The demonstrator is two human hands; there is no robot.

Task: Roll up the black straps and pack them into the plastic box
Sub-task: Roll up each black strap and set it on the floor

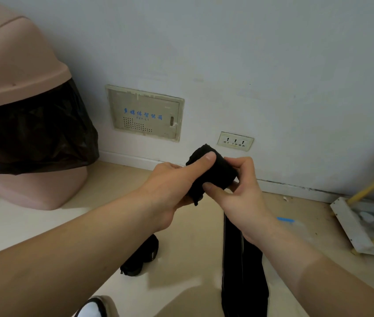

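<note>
Strap roll [211,172] clenched by left hand [170,191] and right hand [238,197] | loose tail [241,259] hung below roll | risk: coil loosened if grip slackened.

The bin [19,110] is cut off at the left edge. The strap's [242,271] tail leaves the bottom edge. The rack [364,225] runs off right.

Plain indoor room, likely home: white wall [250,53] with socket [235,141] and multimedia box [146,113], pink lined bin [19,92] far left.
</note>
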